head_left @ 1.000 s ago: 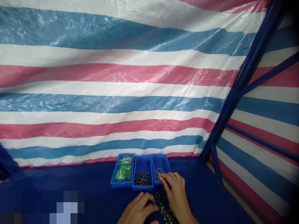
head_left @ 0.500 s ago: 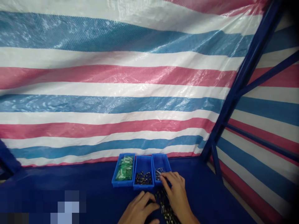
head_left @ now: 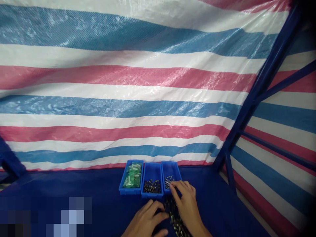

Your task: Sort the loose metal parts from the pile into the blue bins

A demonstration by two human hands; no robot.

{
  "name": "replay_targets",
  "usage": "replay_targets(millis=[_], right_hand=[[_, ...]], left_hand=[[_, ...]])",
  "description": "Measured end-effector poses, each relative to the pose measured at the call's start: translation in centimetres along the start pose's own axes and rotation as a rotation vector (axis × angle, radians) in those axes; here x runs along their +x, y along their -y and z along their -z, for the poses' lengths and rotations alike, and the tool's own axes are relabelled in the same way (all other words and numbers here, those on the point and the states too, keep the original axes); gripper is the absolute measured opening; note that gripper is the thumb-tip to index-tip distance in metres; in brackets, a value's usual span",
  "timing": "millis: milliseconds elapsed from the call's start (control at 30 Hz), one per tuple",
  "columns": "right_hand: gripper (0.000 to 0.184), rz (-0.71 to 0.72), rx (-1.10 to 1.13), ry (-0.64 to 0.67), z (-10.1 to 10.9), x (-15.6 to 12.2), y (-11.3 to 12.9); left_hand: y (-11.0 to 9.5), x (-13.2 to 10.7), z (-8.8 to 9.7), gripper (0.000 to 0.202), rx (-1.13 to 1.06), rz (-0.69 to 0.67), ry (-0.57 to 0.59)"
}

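Note:
My right hand [head_left: 186, 199] reaches over the front of the right blue bin [head_left: 170, 167], its thumb and index finger pinched together at the silver pins [head_left: 169, 181] inside. Whether a pin sits between those fingertips is too small to tell. My left hand [head_left: 149, 217] is low on the table with fingers curved and apart, and nothing shows in it. Between the two hands lies a loose pile of dark and brassy small metal parts [head_left: 178, 227], some with silver shanks. Similar dark parts [head_left: 151, 187] fill the front of the middle blue bin [head_left: 152, 171].
The left blue bin [head_left: 120, 189] holds green and clear small packets [head_left: 133, 174]. All three bins stand side by side on the dark blue table [head_left: 98, 184]. Behind hangs a striped tarp [head_left: 123, 108]; a blue metal frame post [head_left: 249, 105] slants at the right.
The view has shifted slightly. My right hand stays at the right bin with fingertips among the pins, and my left hand stays by the pile, barely moved.

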State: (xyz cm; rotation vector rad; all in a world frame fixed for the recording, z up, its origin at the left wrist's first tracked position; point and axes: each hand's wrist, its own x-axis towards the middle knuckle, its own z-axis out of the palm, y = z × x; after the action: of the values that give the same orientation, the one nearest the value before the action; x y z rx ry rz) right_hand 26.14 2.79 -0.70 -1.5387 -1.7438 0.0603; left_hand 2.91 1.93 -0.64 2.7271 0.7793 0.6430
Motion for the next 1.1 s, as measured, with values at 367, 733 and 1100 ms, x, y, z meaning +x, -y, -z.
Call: replay_targets(millis=[367, 733, 1100], right_hand=[[0.027, -0.019, 0.029, 0.017, -0.05, 0.02, 0.03], [0.03, -0.034, 0.048, 0.024, -0.17, -0.03, 0.07], [0.04, 0.001, -0.014, -0.027, -0.02, -0.03, 0.29]], left_hand=[[0.47, -0.1, -0.52, 0.042, 0.033, -0.017, -0.01], [0.75, -0.05, -0.55, 0.051, 0.088, -0.08, -0.014], [0.31, 0.12, -0.58, 0.03, 0.027, -0.091, -0.08]])
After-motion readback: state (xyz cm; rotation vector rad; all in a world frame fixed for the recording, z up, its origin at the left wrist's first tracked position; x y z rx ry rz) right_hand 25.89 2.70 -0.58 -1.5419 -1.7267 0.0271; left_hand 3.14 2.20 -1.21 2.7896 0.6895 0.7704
